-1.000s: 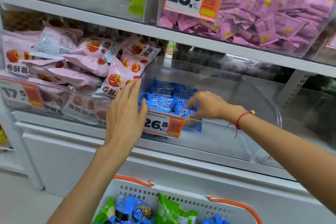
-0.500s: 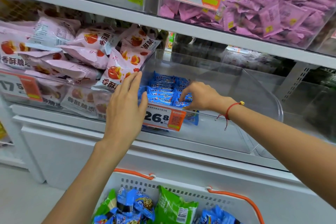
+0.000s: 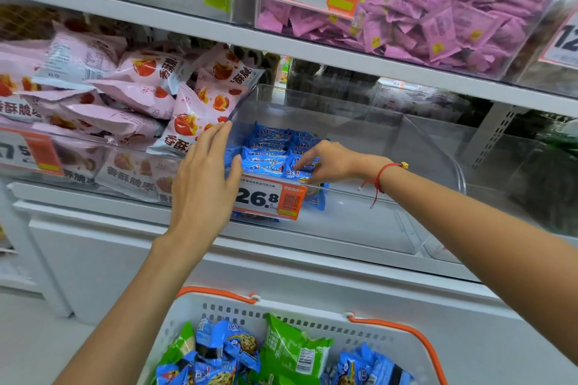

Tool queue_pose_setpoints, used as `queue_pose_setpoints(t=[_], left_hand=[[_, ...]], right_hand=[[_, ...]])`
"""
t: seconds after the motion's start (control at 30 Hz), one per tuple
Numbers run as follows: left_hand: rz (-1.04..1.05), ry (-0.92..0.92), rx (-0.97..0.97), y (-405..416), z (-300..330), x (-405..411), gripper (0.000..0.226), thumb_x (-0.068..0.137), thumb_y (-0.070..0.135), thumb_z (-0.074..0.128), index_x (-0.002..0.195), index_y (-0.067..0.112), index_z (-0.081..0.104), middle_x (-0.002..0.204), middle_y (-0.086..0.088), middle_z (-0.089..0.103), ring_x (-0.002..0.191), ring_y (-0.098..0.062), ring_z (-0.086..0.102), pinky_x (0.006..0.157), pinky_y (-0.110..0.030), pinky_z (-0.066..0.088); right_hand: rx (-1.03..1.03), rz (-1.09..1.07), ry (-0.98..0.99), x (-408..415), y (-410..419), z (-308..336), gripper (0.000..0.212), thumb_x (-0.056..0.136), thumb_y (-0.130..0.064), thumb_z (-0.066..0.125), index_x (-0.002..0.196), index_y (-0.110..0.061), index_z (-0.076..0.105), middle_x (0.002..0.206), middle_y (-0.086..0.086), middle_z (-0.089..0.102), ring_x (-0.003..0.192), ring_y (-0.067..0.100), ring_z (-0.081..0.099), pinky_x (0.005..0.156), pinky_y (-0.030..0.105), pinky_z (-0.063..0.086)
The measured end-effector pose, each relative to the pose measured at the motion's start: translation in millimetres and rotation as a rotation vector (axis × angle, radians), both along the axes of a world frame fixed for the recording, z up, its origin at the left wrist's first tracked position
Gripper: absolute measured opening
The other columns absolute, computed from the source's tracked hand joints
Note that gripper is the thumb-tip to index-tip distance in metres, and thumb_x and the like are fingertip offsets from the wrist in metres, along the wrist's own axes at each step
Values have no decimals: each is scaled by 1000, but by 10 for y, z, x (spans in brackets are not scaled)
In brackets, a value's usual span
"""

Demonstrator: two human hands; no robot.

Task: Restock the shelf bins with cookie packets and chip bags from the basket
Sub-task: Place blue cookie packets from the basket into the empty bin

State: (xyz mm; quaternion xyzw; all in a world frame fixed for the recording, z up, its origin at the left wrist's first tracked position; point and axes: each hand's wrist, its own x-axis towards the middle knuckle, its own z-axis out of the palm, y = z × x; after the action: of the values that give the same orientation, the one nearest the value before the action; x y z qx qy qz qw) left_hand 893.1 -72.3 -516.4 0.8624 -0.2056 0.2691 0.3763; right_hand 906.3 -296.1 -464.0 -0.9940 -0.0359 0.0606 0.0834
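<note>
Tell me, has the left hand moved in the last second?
No. The left hand keeps the same place just left of the 26.8 price tag, fingers straight along the left wall of the clear bin.

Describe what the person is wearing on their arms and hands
Both forearms are bare, with no sleeves in view and no gloves. The right hand has a thin red cord bracelet at the wrist, with a small gold bead and loose knotted ends. The left hand wears nothing visible.

Cookie packets (image 3: 275, 155) in bin (image 3: 359, 134) above basket (image 3: 312, 316)
</note>
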Motion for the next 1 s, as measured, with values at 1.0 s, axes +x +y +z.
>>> queue_pose_setpoints(t=[1.0], left_hand=[[-533,543,629,-594,-1623,-1321,51,95,46,48,142,30,39,149,9,36,137,-11,31,111,-31,25]], right_hand=[[279,-425,192,-1997,-482,-2222,22,84,-15,63,106,-21,64,110,3,67,93,16,60,86,34,50]])
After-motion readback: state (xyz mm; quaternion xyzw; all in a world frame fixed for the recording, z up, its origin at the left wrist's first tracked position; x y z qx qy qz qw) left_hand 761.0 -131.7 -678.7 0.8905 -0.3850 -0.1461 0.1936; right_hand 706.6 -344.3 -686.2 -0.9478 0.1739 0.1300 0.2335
